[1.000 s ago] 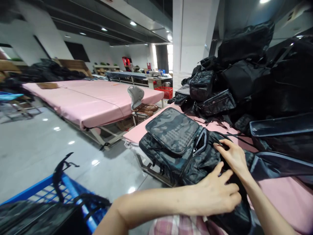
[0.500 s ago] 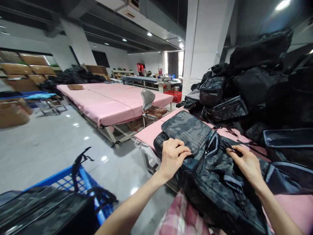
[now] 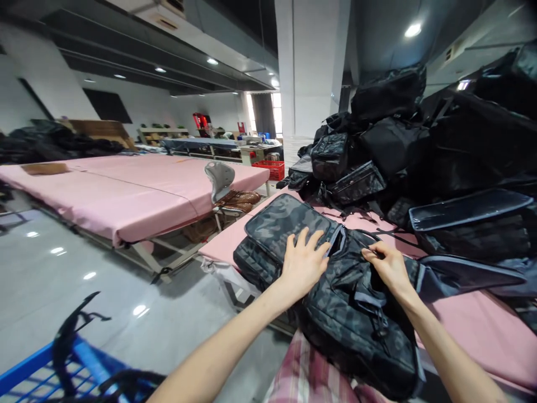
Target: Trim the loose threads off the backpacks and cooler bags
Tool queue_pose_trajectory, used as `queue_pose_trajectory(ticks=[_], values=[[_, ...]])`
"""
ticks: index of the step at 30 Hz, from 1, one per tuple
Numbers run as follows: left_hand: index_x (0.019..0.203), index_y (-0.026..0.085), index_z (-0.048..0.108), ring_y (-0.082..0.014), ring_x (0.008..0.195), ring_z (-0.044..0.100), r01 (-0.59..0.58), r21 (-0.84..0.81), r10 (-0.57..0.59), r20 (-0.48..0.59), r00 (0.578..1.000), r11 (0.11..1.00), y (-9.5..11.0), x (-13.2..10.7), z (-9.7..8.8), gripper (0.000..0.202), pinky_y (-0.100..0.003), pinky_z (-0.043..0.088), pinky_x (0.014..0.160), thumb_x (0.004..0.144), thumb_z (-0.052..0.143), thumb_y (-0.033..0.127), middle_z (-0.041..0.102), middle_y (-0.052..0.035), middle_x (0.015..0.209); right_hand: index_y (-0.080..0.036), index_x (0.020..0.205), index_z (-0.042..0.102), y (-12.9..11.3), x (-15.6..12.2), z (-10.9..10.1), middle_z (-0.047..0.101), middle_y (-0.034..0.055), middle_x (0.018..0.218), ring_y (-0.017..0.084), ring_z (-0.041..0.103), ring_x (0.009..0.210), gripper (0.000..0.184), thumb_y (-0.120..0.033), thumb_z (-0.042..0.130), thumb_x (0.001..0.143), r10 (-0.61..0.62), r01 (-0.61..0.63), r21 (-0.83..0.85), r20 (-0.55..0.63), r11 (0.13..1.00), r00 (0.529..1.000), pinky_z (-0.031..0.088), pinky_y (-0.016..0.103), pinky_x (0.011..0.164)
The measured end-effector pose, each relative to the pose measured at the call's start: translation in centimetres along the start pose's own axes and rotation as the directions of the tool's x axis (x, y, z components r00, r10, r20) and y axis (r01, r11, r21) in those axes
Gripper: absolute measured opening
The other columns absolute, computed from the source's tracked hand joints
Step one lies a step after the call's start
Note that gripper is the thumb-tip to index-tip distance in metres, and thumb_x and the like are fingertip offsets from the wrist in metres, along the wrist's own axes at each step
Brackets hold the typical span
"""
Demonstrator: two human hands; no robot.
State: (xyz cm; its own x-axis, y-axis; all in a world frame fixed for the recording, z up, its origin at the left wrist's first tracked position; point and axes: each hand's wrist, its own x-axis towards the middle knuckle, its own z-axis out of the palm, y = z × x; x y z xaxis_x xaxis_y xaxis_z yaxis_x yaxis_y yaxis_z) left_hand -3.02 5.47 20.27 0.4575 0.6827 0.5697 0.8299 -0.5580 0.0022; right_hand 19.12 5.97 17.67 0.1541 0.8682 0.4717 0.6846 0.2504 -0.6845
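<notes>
A dark camouflage backpack lies across the front of the pink-covered table, its near end hanging over the edge toward my lap. Its flat top flap is folded out to the far left. My left hand rests on the bag by the flap, fingers spread, gripping nothing. With thumb and fingertips together, my right hand pinches a thin black strap at the bag's right side; the fingers partly hide it. Drawcords dangle from the grey-trimmed front pocket.
A tall heap of black bags covers the table's far side. An open clear-topped case sits at right. Left of me stands a blue plastic crate with straps over its rim. A grey chair is beside another pink table.
My left hand has gone from closed fingers at the flap's edge to spread fingers on the bag. My right hand keeps its pinch. The view has turned right.
</notes>
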Motion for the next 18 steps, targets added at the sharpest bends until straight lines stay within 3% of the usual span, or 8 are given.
queue_pose_trajectory(ticks=[4,8,11,12,14,15,16,18], values=[[0.11,0.029,0.057,-0.032,0.122,0.035,-0.009,0.034,0.007,0.035,0.999,0.999,-0.5,-0.2,-0.2,0.029,-0.056,0.03,0.095,0.082,0.05,0.028,0.048,-0.0042,0.13,-0.017,0.065,0.06,0.8,-0.1,0.5,0.059,0.0013,0.065,0.017,0.053,0.065,0.025,-0.042,0.058,0.07,0.022,-0.024,0.16,0.013,0.987,1.0,0.04,0.028,0.062],[0.109,0.029,0.058,-0.0305,0.123,0.035,0.006,0.058,-0.009,0.048,0.999,0.998,-0.4,0.0,-0.2,0.029,-0.055,0.029,0.096,0.082,0.049,0.024,0.048,-0.0041,0.13,-0.017,0.069,0.062,0.3,-0.3,0.0,0.061,0.0025,0.071,0.017,0.055,0.067,0.027,-0.042,0.054,0.075,-0.009,0.007,0.182,0.011,0.983,1.0,0.042,0.029,0.064],[0.111,0.029,0.058,-0.0292,0.123,0.036,0.022,0.091,-0.028,0.068,0.997,0.996,-0.8,0.7,0.2,0.031,-0.053,0.03,0.097,0.083,0.045,0.023,0.048,-0.0032,0.131,-0.018,0.076,0.065,1.0,-2.0,-2.0,0.063,0.0038,0.08,0.018,0.056,0.076,0.027,-0.042,0.052,0.078,-0.024,0.053,0.169,-0.171,0.984,0.985,0.043,0.029,0.071],[0.111,0.029,0.058,-0.029,0.123,0.036,0.025,0.098,-0.033,0.073,0.997,0.995,-1.1,1.0,0.4,0.032,-0.052,0.03,0.097,0.083,0.044,0.023,0.048,-0.0028,0.131,-0.018,0.08,0.065,1.7,-2.9,-2.8,0.064,0.004,0.083,0.018,0.057,0.078,0.027,-0.041,0.052,0.078,0.018,0.033,0.179,-0.274,0.983,0.962,0.043,0.029,0.073],[0.112,0.029,0.058,-0.029,0.123,0.037,0.027,0.105,-0.036,0.078,0.996,0.994,-1.5,1.9,0.9,0.032,-0.052,0.03,0.097,0.085,0.042,0.026,0.048,-0.0025,0.131,-0.018,0.085,0.065,3.5,-4.8,-4.2,0.064,0.0048,0.085,0.018,0.057,0.08,0.028,-0.043,0.056,0.076,0.174,-0.065,0.242,-0.46,0.968,0.871,0.043,0.03,0.074],[0.113,0.029,0.058,-0.0293,0.123,0.037,0.028,0.107,-0.036,0.08,0.996,0.994,-1.6,2.3,1.1,0.032,-0.052,0.03,0.097,0.085,0.042,0.027,0.048,-0.0028,0.132,-0.017,0.086,0.064,4.4,-5.7,-4.7,0.065,0.0053,0.084,0.018,0.057,0.078,0.031,-0.044,0.058,0.073,0.263,-0.126,0.293,-0.495,0.948,0.828,0.044,0.03,0.072],[0.113,0.028,0.058,-0.0299,0.123,0.036,0.029,0.109,-0.038,0.083,0.996,0.994,-1.6,2.7,1.3,0.032,-0.053,0.03,0.097,0.086,0.041,0.028,0.048,-0.0032,0.131,-0.016,0.087,0.064,5.2,-6.4,-5.0,0.065,0.0056,0.082,0.019,0.057,0.075,0.034,-0.046,0.06,0.07,0.342,-0.181,0.348,-0.484,0.92,0.806,0.045,0.03,0.068],[0.112,0.027,0.058,-0.031,0.123,0.036,0.03,0.108,-0.04,0.094,0.995,0.994,-1.3,3.2,1.6,0.032,-0.054,0.031,0.095,0.086,0.041,0.029,0.048,-0.0045,0.131,-0.015,0.083,0.064,6.1,-6.9,-5.2,0.064,0.0049,0.073,0.018,0.056,0.066,0.038,-0.049,0.062,0.067,0.421,-0.255,0.425,-0.361,0.869,0.832,0.045,0.029,0.059]])
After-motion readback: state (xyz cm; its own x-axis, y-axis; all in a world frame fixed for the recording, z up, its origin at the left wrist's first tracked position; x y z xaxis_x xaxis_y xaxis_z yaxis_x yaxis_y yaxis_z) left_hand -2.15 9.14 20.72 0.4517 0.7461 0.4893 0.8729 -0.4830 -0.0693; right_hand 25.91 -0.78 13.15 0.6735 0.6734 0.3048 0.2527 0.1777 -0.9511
